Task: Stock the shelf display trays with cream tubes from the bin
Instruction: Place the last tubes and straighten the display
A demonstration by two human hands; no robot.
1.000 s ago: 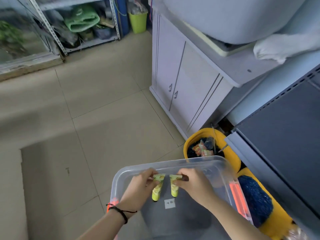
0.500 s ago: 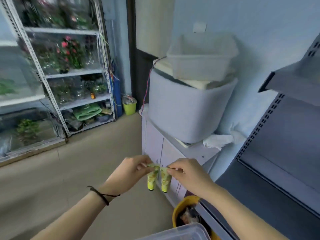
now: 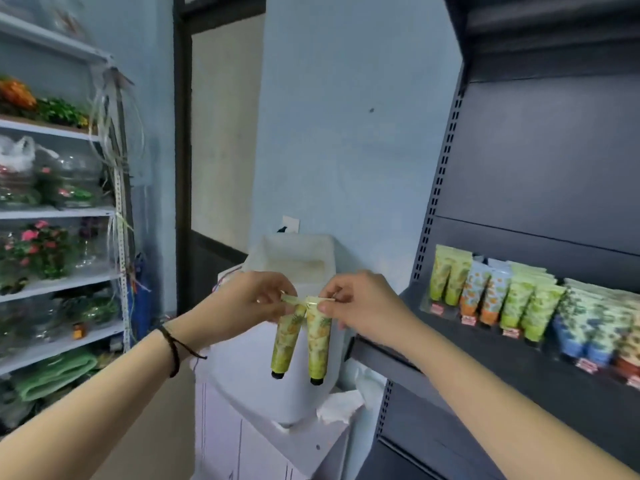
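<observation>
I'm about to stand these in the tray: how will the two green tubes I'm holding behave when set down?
Probably light: the left hand and right hand carry the green tubes by a fingertip pinch on each flat crimp. Likely tippy on those small black caps; the shelved tubes stand packed together. The bodies hang straight, so they are probably fairly stiff.

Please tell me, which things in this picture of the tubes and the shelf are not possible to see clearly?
Head view only.
- Print on the two held tubes: blurred, unreadable.
- Their flat ends: partly covered by fingers of the left hand and right hand.
- Shelf trays: cut off by the right edge.
- Red price labels: too small to read.
- Bin: outside the frame.
</observation>
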